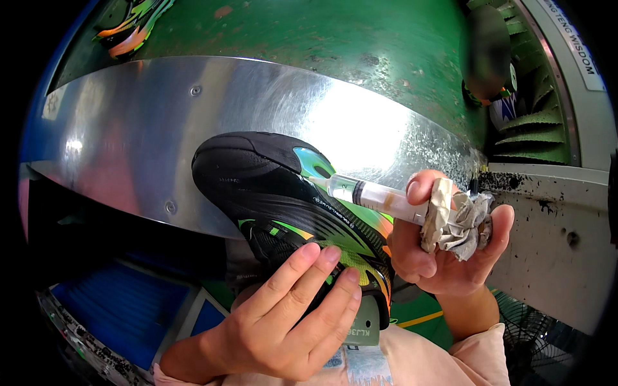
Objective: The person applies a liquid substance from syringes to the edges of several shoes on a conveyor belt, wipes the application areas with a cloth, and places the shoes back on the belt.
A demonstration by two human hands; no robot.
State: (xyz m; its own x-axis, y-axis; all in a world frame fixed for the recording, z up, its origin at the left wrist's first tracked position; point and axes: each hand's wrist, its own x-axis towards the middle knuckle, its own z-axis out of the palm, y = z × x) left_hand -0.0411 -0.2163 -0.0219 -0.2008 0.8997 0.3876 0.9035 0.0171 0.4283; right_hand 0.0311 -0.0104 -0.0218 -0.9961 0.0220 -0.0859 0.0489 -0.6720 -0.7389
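Observation:
A black running shoe (257, 174) with green, yellow and orange patterning lies tilted on its side, its toe over the metal edge strip. A grey-green shoe last (364, 321) shows at its heel opening. My left hand (290, 309) holds the shoe, the fingers lying along its patterned side and the thumb mostly hidden behind. In my right hand (444, 251) is a clear plastic syringe (380, 198), its plunger end wrapped in crumpled grey-beige material (463, 222). The syringe's nozzle points left and meets the shoe's side near the glossy blue-green patch.
Beyond the shiny metal strip (154, 122) runs a green conveyor belt (270, 38). Another multicoloured shoe (129, 32) sits at its far left. Green flaps (534, 135) hang at an opening on the right, beside a scuffed pale panel (553, 231). A blue surface (122, 309) lies lower left.

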